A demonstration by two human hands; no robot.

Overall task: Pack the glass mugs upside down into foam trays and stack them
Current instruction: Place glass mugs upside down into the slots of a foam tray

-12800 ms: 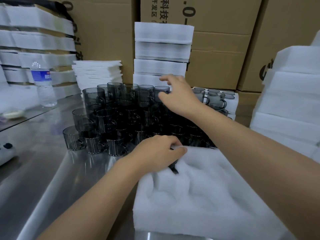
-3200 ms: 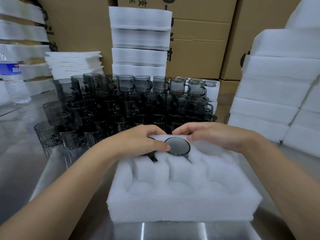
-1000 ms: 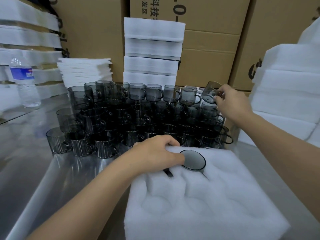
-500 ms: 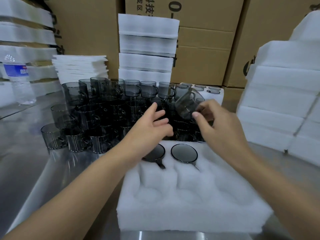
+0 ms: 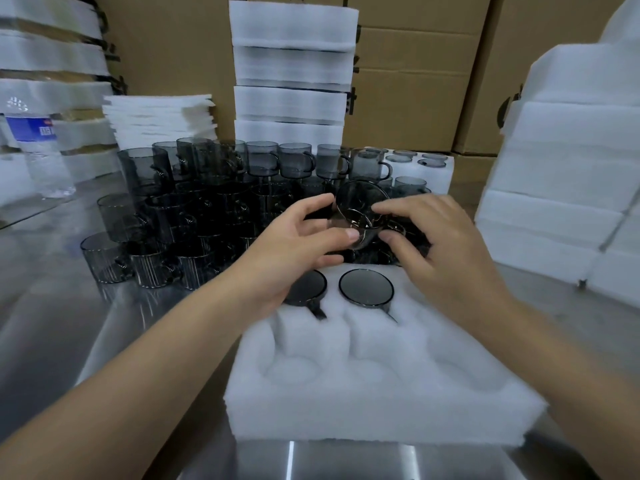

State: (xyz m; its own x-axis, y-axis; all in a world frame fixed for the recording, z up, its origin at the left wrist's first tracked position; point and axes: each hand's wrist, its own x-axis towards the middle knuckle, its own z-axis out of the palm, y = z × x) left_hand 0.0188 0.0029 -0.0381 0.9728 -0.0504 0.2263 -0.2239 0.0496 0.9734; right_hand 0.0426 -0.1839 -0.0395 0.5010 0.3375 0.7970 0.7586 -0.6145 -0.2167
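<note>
Smoky grey glass mug [image 5: 360, 216] sits tilted between both hands, above the far edge of the foam tray [image 5: 381, 393]. Left hand [image 5: 298, 251] has thumb & fingers curled round its left side; right hand [image 5: 440, 251] pinches the right side w/ fingertips — both partly closed on the mug. Can't tell which hand carries the weight.

Just below the hands, 2 mugs already sit upside down in the tray's far row: 1 [image 5: 310, 289] partly under the left palm, the other [image 5: 366, 288] under the gap between the hands, handles pointing toward the person. Nearer pockets of the tray look bare.

Beyond the hands — a crowd of loose mugs [image 5: 194, 216] stacked on the steel desk [image 5: 52, 306]. Foam stacks [image 5: 291, 74] stand behind them, more foam [image 5: 571, 150] right of the right hand. Water bottle [image 5: 38, 147] far left.
</note>
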